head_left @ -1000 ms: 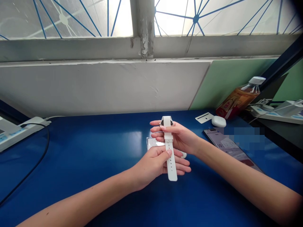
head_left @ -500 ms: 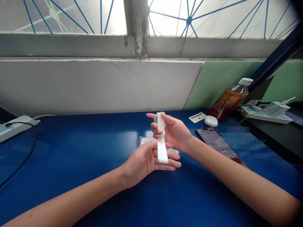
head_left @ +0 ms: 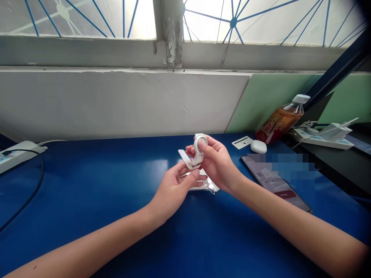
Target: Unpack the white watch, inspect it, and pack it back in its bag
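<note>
Left hand (head_left: 176, 185): forearm extended from lower left, palm up, fingers half-curled, tips meeting right hand. Right hand (head_left: 216, 162): forearm from lower right, fingers pinched, thumb forward.

Blue table (head_left: 87, 185) set against white wall (head_left: 116, 104) under window (head_left: 261, 19). Phone (head_left: 275, 183) laid flat at right, screen lit, partly blurred. White oval case (head_left: 258, 146) and white card (head_left: 242, 142) placed just beyond it, near each other. Amber bottle (head_left: 279, 119) leaned against green panel (head_left: 269, 96). White power strip (head_left: 17, 154) with black cable (head_left: 29, 193) seen at left edge; second power strip (head_left: 324, 138) at right.
</note>
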